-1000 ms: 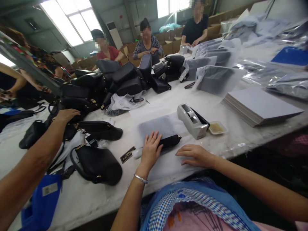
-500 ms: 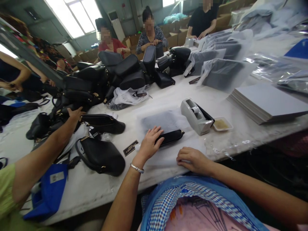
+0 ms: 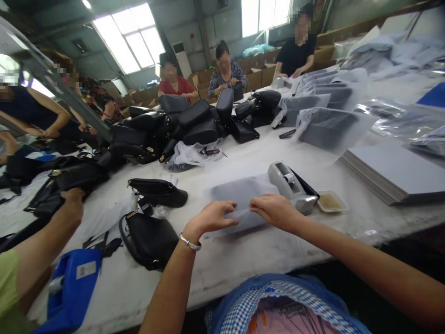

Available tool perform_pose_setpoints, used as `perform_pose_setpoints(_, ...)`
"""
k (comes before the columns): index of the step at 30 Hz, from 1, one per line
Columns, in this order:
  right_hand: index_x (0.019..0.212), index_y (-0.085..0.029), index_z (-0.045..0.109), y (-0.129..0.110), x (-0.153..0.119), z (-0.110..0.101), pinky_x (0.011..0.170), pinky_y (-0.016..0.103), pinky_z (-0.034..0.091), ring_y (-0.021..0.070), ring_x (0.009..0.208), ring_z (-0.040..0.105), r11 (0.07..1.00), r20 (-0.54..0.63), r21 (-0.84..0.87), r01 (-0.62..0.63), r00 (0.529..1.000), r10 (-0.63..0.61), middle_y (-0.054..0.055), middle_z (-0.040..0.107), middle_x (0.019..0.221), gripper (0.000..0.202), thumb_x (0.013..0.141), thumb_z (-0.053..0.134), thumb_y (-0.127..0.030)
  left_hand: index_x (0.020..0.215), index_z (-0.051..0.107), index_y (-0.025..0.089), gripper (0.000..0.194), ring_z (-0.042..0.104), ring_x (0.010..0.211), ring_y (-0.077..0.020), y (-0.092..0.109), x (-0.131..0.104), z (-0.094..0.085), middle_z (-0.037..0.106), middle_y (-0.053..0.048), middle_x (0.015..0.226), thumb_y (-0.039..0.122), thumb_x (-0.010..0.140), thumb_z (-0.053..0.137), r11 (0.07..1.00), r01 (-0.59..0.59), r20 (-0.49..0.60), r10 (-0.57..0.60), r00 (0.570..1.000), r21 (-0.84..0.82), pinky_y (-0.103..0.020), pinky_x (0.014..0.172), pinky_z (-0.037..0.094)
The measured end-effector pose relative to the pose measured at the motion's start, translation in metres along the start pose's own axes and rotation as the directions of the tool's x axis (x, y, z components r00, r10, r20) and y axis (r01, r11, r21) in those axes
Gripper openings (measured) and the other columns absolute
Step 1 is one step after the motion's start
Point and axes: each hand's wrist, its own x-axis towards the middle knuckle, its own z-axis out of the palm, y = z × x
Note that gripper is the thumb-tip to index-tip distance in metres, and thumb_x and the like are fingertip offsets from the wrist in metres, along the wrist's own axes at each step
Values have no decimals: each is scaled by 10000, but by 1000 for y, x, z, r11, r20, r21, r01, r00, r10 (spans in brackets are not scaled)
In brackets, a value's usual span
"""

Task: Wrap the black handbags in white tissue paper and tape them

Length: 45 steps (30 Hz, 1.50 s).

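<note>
Head view: the left hand (image 3: 212, 217) and right hand (image 3: 274, 209) both pinch the near edge of a translucent white tissue sheet (image 3: 239, 197) lying on the white table (image 3: 278, 250), just beside a grey tape dispenser (image 3: 292, 185). A black leather handbag (image 3: 149, 239) lies left.

Counted at my bench: one tape dispenser (image 3: 292, 185), one small tray (image 3: 332, 202), one stack of grey boards (image 3: 392, 169). Two black bags lay near me (image 3: 158, 191) (image 3: 149, 239). One blue box (image 3: 71, 290). Three people sat across (image 3: 173, 79) (image 3: 225, 69) (image 3: 297, 48).
</note>
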Motion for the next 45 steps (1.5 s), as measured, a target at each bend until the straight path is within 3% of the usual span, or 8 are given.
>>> perform_pose_setpoints(3,949,-228,635,9,10,11,781,286,430,199,869,656,1000,-9,-3,-15,1000,15,18,722,929,124,970,544,-309,996,739,226,157,654,1118,-204,-2,1,1,672,-21,1267,257,873,646,998,33,-48,-31,998,44,-274,973,484)
perform_pose_setpoints(13,923,-200,636,29,25,45,788,291,425,197,868,617,999,-153,47,4,988,3,51,690,892,234,1014,474,-342,945,729,240,124,707,851,-202,-12,14,13,763,-25,912,295,916,622,959,222,-194,-188,963,175,-260,743,472)
perform_pose_setpoints(22,866,-196,597,34,31,57,755,294,399,190,822,573,992,-245,126,17,969,14,33,653,836,204,980,548,-358,1008,678,257,140,704,841,-180,-19,11,33,751,4,918,313,964,557,928,323,-343,-247,906,185,-248,716,461)
perform_pose_setpoints(26,863,-199,582,35,31,59,749,298,400,194,820,566,987,-237,161,6,971,32,25,644,831,176,962,582,-345,1139,635,262,215,694,870,-171,-29,10,46,741,9,968,303,929,621,925,358,-453,-268,850,124,-252,749,492)
perform_pose_setpoints(32,916,-208,586,35,33,59,738,298,415,197,822,578,977,-176,201,-71,979,107,24,640,862,127,946,610,-329,1262,586,217,329,663,887,-193,-33,13,56,709,-32,964,242,934,600,907,350,-618,-141,774,232,-358,891,532)
perform_pose_setpoints(36,955,-208,586,34,33,57,730,295,431,200,827,593,971,-140,216,-106,980,139,25,646,888,136,928,636,-331,1280,584,210,338,608,1144,-226,-18,15,68,684,-69,1176,143,953,532,875,315,-729,61,682,368,-512,1142,353)
perform_pose_setpoints(40,962,-209,590,35,35,58,730,303,450,207,837,607,973,-120,199,-119,982,145,28,655,895,130,923,641,-322,1205,631,203,278,616,1162,-206,-6,19,95,685,-45,1229,161,979,475,893,118,-609,194,769,434,-415,1046,486)
perform_pose_setpoints(45,1024,-200,620,45,38,53,804,349,492,231,905,628,987,-175,98,-131,974,147,51,683,963,136,933,618,-301,1288,586,235,330,520,1306,-265,-8,24,112,573,-33,1400,188,979,479,871,194,-536,90,840,451,-513,1048,489)
